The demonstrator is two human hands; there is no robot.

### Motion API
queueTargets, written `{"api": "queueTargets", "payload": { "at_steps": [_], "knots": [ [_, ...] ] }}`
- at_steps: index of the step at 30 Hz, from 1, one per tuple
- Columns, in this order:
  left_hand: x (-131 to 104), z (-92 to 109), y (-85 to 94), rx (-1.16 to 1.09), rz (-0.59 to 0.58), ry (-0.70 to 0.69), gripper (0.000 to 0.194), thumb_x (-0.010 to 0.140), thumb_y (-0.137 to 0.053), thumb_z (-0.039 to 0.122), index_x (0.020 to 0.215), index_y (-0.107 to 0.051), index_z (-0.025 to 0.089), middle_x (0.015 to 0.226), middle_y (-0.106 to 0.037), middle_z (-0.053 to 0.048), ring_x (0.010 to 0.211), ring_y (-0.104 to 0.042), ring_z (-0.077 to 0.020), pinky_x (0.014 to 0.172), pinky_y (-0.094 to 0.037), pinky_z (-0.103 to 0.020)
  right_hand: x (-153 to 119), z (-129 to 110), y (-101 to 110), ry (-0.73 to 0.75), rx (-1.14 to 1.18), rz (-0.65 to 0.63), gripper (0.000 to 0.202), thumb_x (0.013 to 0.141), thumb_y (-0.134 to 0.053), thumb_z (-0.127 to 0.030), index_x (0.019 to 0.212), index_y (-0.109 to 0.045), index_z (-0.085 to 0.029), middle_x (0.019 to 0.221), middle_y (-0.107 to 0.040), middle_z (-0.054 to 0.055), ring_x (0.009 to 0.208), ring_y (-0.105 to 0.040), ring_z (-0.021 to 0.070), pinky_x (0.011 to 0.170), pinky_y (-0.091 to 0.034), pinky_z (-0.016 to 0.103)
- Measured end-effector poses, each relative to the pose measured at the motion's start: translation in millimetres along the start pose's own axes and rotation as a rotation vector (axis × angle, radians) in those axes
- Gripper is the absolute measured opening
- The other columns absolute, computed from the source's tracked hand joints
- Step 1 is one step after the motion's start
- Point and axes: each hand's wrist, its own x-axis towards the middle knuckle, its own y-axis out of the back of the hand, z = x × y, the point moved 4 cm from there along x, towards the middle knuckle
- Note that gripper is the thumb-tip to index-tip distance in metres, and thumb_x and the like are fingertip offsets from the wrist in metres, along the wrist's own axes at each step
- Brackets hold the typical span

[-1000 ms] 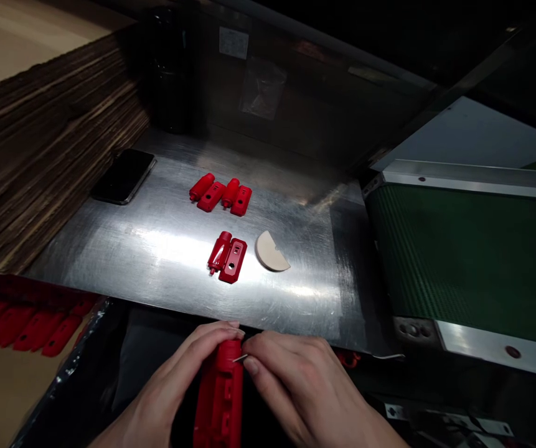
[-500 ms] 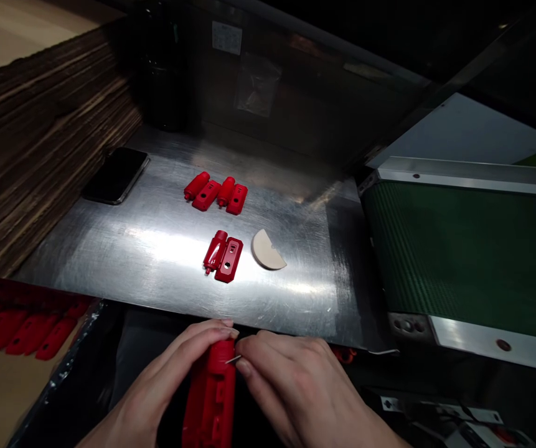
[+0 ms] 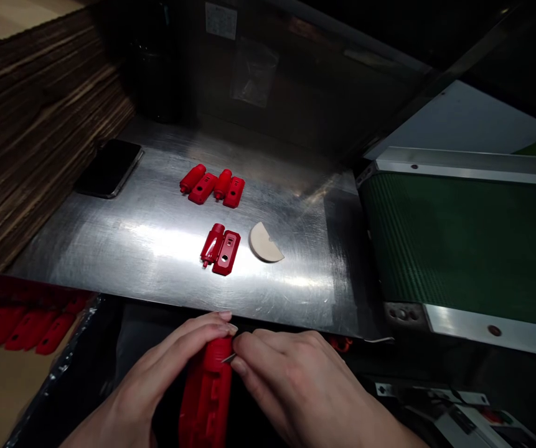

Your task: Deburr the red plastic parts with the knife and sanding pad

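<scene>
At the table's front edge, my left hand (image 3: 160, 367) is closed around a red plastic part (image 3: 206, 398) held upright, with a ribbed rounded top and slots down its side. My right hand (image 3: 291, 373) pinches a thin metal blade (image 3: 228, 358) whose tip touches the part just below the ribbed top. The rest of the blade is hidden in my fingers. Ahead on the metal table lies a red cylinder-and-plate piece (image 3: 220, 250), beside a beige half-disc (image 3: 265, 242). Farther back are two similar red pieces (image 3: 211, 185) side by side.
A smartphone (image 3: 110, 168) lies at the left, against a tall cardboard stack (image 3: 38, 118). On the right runs a green conveyor belt (image 3: 473, 242). Several red parts (image 3: 25, 326) sit in a box below left. A dark panel (image 3: 305, 81) stands behind the table (image 3: 132, 261).
The view has shifted slightly, so things on the table appear a little higher. Both hands keep their grip, the blade staying against the red part near its top.
</scene>
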Motion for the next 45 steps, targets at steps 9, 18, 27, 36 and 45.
{"api": "queueTargets", "payload": {
  "at_steps": [9, 18, 27, 36, 45],
  "knots": [
    [2.8, 6.6, -6.7, -0.002, 0.040, 0.024, 0.109, 0.073, -0.087, 0.024, 0.166, -0.030, 0.031, 0.169, -0.046, -0.009, 0.151, -0.051, -0.0393, 0.122, -0.050, -0.046, 2.6, -2.5, 1.9, -0.061, 0.036, -0.079, 0.020, 0.113, -0.048, -0.028, 0.096, -0.058, -0.023, 0.088, -0.072, -0.003, 0.070, -0.067, 0.0151, 0.062, -0.043, 0.028],
    [3.1, 9.3, -7.5, -0.031, 0.030, 0.017, 0.112, 0.068, -0.086, 0.018, 0.165, -0.029, 0.029, 0.170, -0.044, -0.006, 0.154, -0.047, -0.0329, 0.129, -0.040, -0.036, 0.4, -3.6, 4.1, -0.046, 0.004, -0.073, 0.023, 0.113, -0.048, -0.031, 0.095, -0.059, -0.024, 0.086, -0.072, -0.003, 0.065, -0.064, 0.0154, 0.057, -0.040, 0.030],
    [8.4, 10.5, -6.2, -0.038, 0.016, 0.010, 0.114, 0.066, -0.085, 0.013, 0.165, -0.030, 0.030, 0.171, -0.045, -0.003, 0.154, -0.047, -0.0292, 0.130, -0.036, -0.031, 1.9, -2.1, 6.2, -0.064, 0.010, -0.081, 0.025, 0.114, -0.047, -0.032, 0.092, -0.056, -0.024, 0.085, -0.071, -0.003, 0.064, -0.064, 0.0152, 0.057, -0.039, 0.030],
    [14.2, 14.2, -4.8, -0.066, -0.016, 0.000, 0.110, 0.069, -0.088, 0.019, 0.162, -0.032, 0.032, 0.168, -0.048, -0.005, 0.153, -0.049, -0.0305, 0.128, -0.041, -0.034, 5.9, -3.7, 7.5, -0.075, 0.042, -0.080, 0.026, 0.115, -0.044, -0.032, 0.093, -0.056, -0.024, 0.087, -0.072, -0.003, 0.066, -0.065, 0.0149, 0.057, -0.041, 0.030],
    [15.0, 13.2, -3.8, -0.103, -0.003, -0.015, 0.111, 0.069, -0.090, 0.018, 0.163, -0.032, 0.031, 0.169, -0.047, -0.005, 0.154, -0.047, -0.0291, 0.130, -0.037, -0.031, 5.5, -3.7, 8.0, -0.092, 0.058, -0.106, 0.026, 0.115, -0.045, -0.032, 0.093, -0.056, -0.023, 0.086, -0.072, -0.003, 0.063, -0.064, 0.0140, 0.057, -0.041, 0.029]
  ]
}}
